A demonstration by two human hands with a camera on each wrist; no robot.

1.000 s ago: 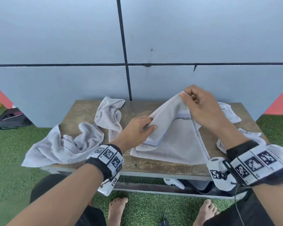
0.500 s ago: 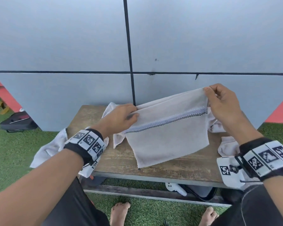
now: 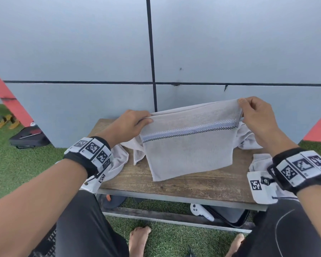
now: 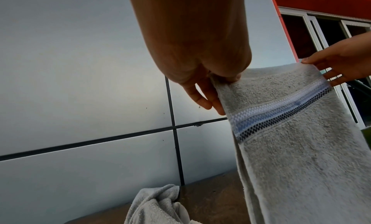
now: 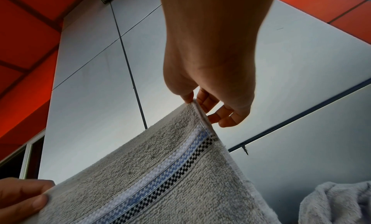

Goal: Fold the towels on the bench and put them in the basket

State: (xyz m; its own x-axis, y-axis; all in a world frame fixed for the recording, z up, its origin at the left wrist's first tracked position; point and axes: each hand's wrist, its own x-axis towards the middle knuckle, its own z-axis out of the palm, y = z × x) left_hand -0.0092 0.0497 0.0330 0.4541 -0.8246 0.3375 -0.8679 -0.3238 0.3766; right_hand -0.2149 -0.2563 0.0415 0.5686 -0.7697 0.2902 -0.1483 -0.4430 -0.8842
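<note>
L hand [image 3: 127,125] & R hand [image 3: 256,115] pinch top corners of nubby grey towel [image 3: 189,151] w/ checkered stripe.

No legible txt or labels anywhere.

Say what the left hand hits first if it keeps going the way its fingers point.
Probably the grey panel wall behind the bench. The left hand pinches the striped towel's top corner, fingers aimed forward and slightly right; nothing else shows ahead, though depth is unclear.
</note>
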